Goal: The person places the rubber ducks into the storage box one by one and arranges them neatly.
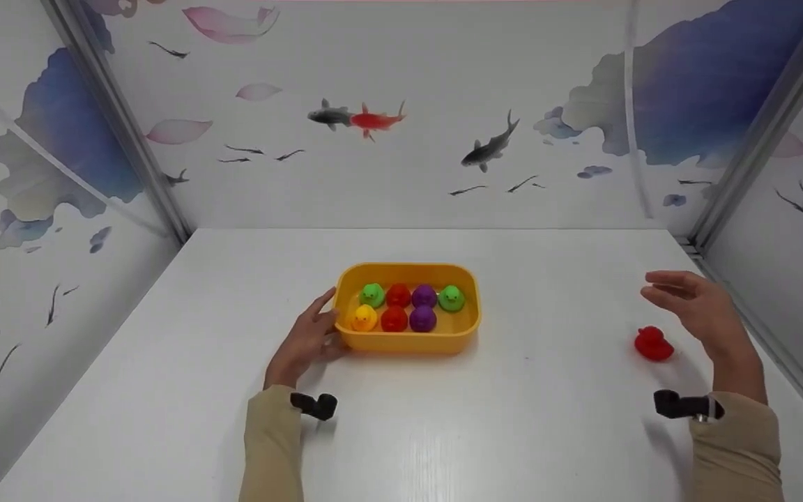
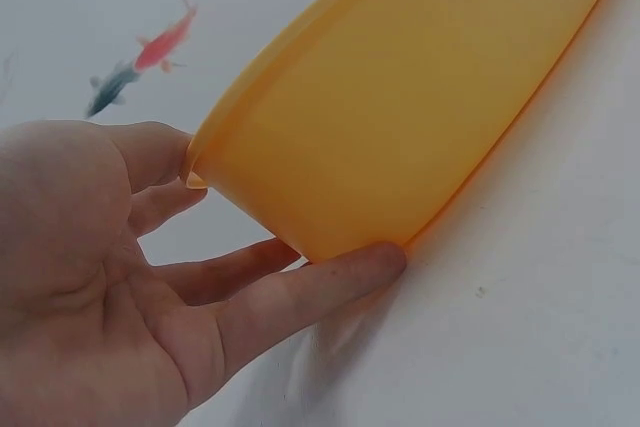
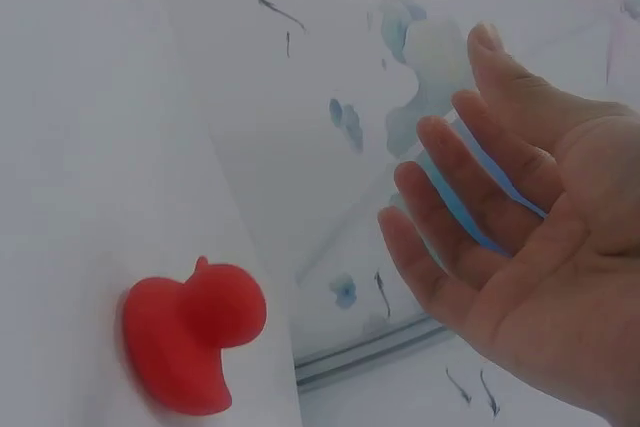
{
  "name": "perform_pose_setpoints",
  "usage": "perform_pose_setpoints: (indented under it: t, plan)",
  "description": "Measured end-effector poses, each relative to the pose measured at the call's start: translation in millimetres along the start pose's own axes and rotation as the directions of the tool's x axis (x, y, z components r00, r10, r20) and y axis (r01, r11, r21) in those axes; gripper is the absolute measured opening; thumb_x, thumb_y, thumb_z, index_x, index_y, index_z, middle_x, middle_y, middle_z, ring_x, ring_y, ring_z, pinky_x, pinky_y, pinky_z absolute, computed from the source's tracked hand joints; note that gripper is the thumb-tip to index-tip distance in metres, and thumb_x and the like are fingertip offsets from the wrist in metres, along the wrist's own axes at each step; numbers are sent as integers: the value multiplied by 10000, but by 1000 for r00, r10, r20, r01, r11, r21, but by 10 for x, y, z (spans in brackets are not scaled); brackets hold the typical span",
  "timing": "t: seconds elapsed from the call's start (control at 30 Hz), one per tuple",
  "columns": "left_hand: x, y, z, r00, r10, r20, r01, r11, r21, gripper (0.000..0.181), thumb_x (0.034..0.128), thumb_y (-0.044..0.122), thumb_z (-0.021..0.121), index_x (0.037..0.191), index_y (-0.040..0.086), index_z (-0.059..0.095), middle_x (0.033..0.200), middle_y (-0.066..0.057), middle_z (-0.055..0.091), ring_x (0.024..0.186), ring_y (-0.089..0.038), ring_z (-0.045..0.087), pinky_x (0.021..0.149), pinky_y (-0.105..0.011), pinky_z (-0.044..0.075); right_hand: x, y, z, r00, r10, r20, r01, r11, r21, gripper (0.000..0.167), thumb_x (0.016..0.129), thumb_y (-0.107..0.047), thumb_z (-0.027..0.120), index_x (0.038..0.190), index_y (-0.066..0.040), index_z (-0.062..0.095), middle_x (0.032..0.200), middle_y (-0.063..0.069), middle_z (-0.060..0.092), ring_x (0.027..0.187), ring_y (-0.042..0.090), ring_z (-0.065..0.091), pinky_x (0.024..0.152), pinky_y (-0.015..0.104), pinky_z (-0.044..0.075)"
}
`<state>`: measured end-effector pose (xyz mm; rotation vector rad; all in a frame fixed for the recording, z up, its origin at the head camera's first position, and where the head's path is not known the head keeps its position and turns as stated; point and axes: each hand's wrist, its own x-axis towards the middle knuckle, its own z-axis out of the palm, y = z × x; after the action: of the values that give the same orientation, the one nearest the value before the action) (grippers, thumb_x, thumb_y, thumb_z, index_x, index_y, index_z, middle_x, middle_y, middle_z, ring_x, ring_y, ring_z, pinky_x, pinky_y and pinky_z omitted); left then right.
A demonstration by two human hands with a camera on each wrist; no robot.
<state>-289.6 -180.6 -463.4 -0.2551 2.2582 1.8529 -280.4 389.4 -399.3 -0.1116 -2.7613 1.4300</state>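
Note:
A yellow plastic tub stands on the table with several small toy ducks in it. Among them are a yellow duck, green ducks, red ducks and purple ducks. My left hand holds the tub's left end, touching its rim and outer wall, as the left wrist view also shows. To the right, a red rubber duck sits alone on the table; the right wrist view shows this red duck from close by. My right hand hovers above and beside it, fingers apart from the duck and holding nothing.
The white tabletop is bordered by a back wall and side walls printed with fish and petals. A metal rail runs along the right edge. Small black cameras are worn at both wrists.

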Motion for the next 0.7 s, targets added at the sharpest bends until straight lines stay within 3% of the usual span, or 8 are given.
perform_pose_setpoints:
  t: [0.07, 0.17, 0.47, 0.6, 0.7]
  plan:
    - [1, -1, -8, 1000, -5, -2, 5, 1000, -6, 553, 1061, 349, 472, 1570, 410, 265, 1566, -115, 435, 1326, -309, 549, 955, -395, 587, 15, 68, -11, 1000, 10, 10, -10, 1000, 2, 725, 939, -551, 603, 1486, -102, 446, 1344, 24, 550, 1218, 211, 491, 1114, 672, 343]
    - [10, 1, -14, 1000, -15, -1, 15, 1000, -20, 556, 1059, 342, 477, 1569, 414, 267, 1553, -106, 449, 1305, -294, 564, 964, -397, 583, 24, 156, -17, 1000, 21, 19, -21, 1000, -12, 739, 948, -545, 593, 1495, -77, 423, 1499, 236, 434, 1341, 406, 408, 1100, 693, 338]
    - [32, -5, -6, 1000, -26, -4, 26, 999, -28, 560, 1053, 344, 487, 1565, 421, 274, 1547, -101, 463, 1289, -292, 577, 950, -394, 590, 43, 410, -18, 991, 97, 87, -94, 995, -38, 850, 935, -588, 584, 1529, -35, 334, 1570, 321, 300, 1400, 518, 321, 1109, 712, 315]
    - [29, -4, -9, 1000, -5, 7, 5, 999, -38, 549, 1061, 327, 471, 1568, 408, 276, 1561, -103, 442, 1296, -293, 572, 926, -393, 601, 65, 502, -9, 986, 118, 113, -110, 991, -75, 865, 927, -590, 597, 1510, -3, 345, 1550, 315, 319, 1360, 487, 381, 1013, 435, 498]
    - [27, -8, -18, 1000, 11, 7, -10, 999, -40, 540, 1065, 319, 463, 1568, 401, 281, 1564, -105, 438, 1301, -295, 568, 912, -392, 606, 89, 544, -2, 980, 136, 146, -124, 988, -91, 883, 914, -594, 615, 1507, 2, 343, 1537, 306, 334, 1342, 459, 402, 926, 301, 490]
